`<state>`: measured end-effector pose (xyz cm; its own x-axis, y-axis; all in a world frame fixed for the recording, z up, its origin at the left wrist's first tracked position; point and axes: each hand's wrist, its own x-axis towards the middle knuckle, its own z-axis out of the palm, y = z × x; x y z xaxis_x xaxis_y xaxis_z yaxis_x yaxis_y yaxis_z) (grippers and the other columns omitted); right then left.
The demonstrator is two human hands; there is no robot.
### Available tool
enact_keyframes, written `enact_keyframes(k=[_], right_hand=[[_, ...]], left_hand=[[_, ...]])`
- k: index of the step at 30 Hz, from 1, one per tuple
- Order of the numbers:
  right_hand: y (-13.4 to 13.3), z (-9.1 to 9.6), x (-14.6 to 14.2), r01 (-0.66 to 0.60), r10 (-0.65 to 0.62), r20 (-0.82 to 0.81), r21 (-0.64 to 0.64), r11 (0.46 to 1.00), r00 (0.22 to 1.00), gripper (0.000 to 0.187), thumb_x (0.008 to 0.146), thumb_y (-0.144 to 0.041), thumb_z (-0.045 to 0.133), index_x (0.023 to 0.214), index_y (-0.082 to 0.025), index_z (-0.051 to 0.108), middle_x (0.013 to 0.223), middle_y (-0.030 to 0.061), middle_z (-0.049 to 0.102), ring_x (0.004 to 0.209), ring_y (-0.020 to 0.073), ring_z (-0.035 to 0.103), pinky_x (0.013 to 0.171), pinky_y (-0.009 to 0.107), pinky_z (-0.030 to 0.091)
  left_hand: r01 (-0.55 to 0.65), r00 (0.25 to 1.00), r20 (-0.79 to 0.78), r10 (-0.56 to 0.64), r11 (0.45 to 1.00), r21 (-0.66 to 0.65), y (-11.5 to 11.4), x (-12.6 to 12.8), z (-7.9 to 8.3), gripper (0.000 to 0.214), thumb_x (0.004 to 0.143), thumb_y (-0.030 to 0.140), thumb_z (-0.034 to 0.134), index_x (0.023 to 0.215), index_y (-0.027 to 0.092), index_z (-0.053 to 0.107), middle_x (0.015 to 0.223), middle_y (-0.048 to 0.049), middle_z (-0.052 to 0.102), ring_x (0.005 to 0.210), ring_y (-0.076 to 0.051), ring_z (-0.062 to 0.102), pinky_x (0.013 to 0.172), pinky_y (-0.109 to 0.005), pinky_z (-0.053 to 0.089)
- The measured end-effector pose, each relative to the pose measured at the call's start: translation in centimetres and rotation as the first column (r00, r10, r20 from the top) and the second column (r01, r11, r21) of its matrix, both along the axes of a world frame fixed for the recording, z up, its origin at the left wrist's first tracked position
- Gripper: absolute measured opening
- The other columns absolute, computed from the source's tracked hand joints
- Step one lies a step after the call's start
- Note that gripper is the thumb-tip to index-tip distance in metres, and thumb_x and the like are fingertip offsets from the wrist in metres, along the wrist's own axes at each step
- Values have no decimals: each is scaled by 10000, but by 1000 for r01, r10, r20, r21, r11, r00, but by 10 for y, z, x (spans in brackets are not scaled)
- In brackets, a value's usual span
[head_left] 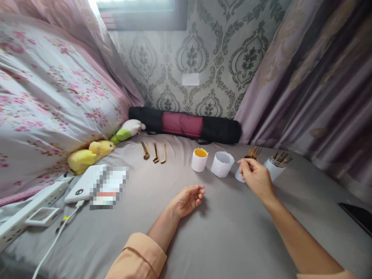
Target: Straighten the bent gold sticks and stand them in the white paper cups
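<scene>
My left hand [190,199] rests on the grey sheet, palm turned inward, fingers loosely curled and apart with nothing in them. Over at the right, my right hand [255,176] has its thumb and fingertips pressed together; whatever they may hold is hidden. It partly covers a white-wrapped cup [240,175] with dark and orange-tipped thin sticks rising behind the knuckles. Just right of it stands a white-wrapped jar [274,170] of brown sticks. To the left are a wide white cup [222,166] and a white cup with yellow inside [199,162].
Small bundles of bent gold-coloured pieces [156,153] lie left of the cups. A black and maroon rolled bag [182,124] lies against the wall. Plush toys [87,157], a white power bank [85,185] and a power strip [31,213] line the left; a dark phone-like slab [357,217] lies right.
</scene>
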<state>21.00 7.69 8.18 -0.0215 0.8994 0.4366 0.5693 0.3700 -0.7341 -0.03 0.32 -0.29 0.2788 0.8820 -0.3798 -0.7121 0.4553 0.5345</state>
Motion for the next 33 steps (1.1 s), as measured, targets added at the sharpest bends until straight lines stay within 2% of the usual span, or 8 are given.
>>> enact_keyframes(k=[5,9,12,17,21,26,33], right_hand=[[-15,-25,-21,-100,88,-78,-165,981,993,391,790,-526,412,796,-172,576,602,27,567,455,119,513,422,221,388],[-21,-48,-34,-171,125,-161,-312,935,979,407,775,-549,414,764,-172,566,606,24,561,494,129,540,430,217,404],[-19,-65,-40,-197,133,-193,-366,909,972,414,769,-556,415,749,-170,564,605,21,560,501,125,541,436,214,405],[-15,-87,-49,-205,139,-201,-362,909,970,440,746,-584,420,698,-168,556,549,8,530,447,119,499,401,217,372],[-17,-97,-52,-175,119,-179,-339,925,977,486,746,-620,374,665,-177,556,508,4,525,403,118,470,383,224,346],[-22,-101,-52,-137,105,-132,-269,953,986,519,752,-639,335,638,-184,558,488,14,537,405,128,466,404,234,347],[-25,-103,-51,-166,143,-104,-266,950,984,458,815,-555,317,671,-184,544,497,-11,494,425,110,432,436,215,329]], left_hand=[[3,1000,18,-2,1000,-6,1,0,-3,105,762,136,555,849,80,574,693,-41,582,546,-60,515,516,-167,400],[7,1000,26,-7,1000,14,1,0,-3,94,756,134,563,835,86,580,686,-42,587,547,-61,516,516,-166,395],[9,1000,22,-10,999,36,1,0,-3,84,745,125,579,822,92,583,688,-39,588,544,-58,514,516,-167,387],[1,1000,19,-3,997,78,2,-1,-7,115,717,75,587,830,90,577,706,-41,590,553,-60,523,527,-172,386],[3,1000,4,-3,997,80,2,-1,-6,156,704,40,574,851,93,573,710,-43,590,552,-60,521,525,-172,385],[-2,1000,-18,3,998,58,2,-1,-3,170,697,20,559,852,87,571,711,-46,589,548,-57,512,522,-169,391],[-10,999,-32,11,999,34,2,1,-2,115,719,51,564,828,86,575,703,-47,583,558,-58,515,520,-162,411]])
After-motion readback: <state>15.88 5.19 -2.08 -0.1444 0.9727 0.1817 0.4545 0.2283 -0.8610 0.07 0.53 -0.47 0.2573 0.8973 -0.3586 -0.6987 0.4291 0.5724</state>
